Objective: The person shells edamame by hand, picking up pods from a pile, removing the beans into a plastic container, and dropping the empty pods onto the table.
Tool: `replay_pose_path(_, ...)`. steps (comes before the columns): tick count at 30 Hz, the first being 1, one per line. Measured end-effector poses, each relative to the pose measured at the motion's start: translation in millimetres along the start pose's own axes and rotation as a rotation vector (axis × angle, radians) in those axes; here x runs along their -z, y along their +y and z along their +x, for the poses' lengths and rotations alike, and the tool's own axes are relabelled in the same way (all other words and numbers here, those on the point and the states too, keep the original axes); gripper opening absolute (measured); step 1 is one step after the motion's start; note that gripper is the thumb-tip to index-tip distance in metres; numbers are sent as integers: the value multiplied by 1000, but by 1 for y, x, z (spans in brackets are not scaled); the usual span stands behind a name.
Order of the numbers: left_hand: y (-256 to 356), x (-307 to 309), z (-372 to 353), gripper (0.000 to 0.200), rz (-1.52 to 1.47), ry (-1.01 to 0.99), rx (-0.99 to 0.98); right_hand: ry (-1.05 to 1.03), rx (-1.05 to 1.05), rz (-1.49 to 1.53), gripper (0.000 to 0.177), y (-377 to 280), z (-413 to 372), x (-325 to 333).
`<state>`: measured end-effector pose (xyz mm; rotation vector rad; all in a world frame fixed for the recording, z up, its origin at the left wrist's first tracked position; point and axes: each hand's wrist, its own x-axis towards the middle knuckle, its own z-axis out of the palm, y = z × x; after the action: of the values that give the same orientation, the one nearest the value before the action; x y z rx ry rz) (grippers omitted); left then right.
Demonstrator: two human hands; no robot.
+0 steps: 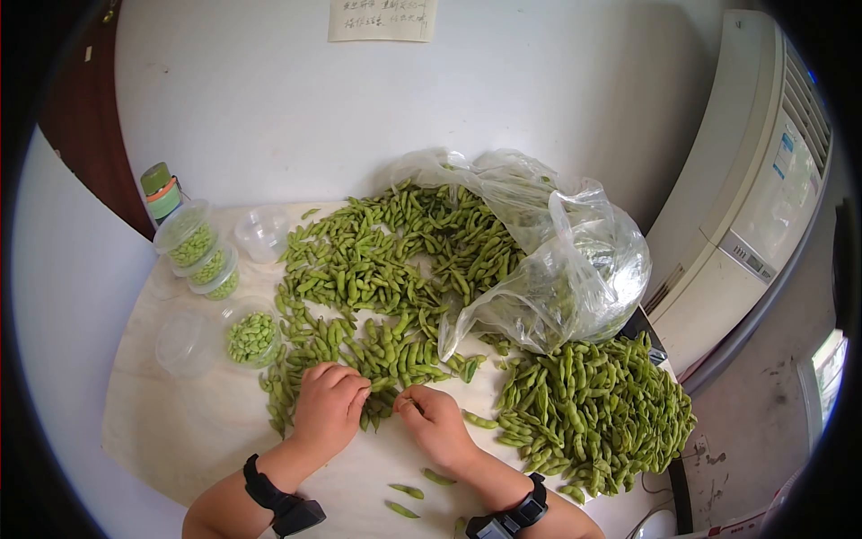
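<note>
My left hand [330, 406] is closed, its fingers curled and pressed together above the near edge of a pile of green edamame pods [395, 346]. Whatever it grips is hidden by the fingers. A short gap to the right, my right hand [437, 426] pinches thumb against forefinger, and a bit of a green pod shows at the fingertips. Left of the pile, a clear round tub [256, 354] holds shelled beans [251, 338]. Several loose pods [407, 490] lie on the pale tabletop near my right forearm.
Stacked tubs of beans [195, 235] stand at the left, near an empty tub [262, 234], a clear lid [184, 344] and a green-capped bottle [160, 190]. A clear plastic bag [575, 260] sits behind a second pod heap [597, 413] at the right edge. A white air conditioner [736, 198] stands beyond.
</note>
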<state>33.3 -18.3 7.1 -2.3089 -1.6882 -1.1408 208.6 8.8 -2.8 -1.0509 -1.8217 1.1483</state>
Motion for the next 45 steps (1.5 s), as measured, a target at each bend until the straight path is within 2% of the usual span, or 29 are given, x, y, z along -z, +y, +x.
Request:
replay_pose_path(20, 1, -1, 0, 9, -115, 99, 9, -84, -35, -4, 19, -2, 0, 0)
replay_pose_path(29, 2, 0, -1, 9, -99, 12, 14, -90, -25, -37, 19, -4, 0, 1)
replay_pose_path(32, 3, -1, 0, 11, -76, -35, 60, -110, -40, -48, 18, -3, 0, 0)
replay_pose_path(37, 0, -5, -3, 20, -123, -105, 17, -127, -18, -96, 18, -3, -2, -1)
replay_pose_path(45, 3, -1, -1, 20, -129, -117, 29, -137, 5, -109, 18, -2, -1, -1)
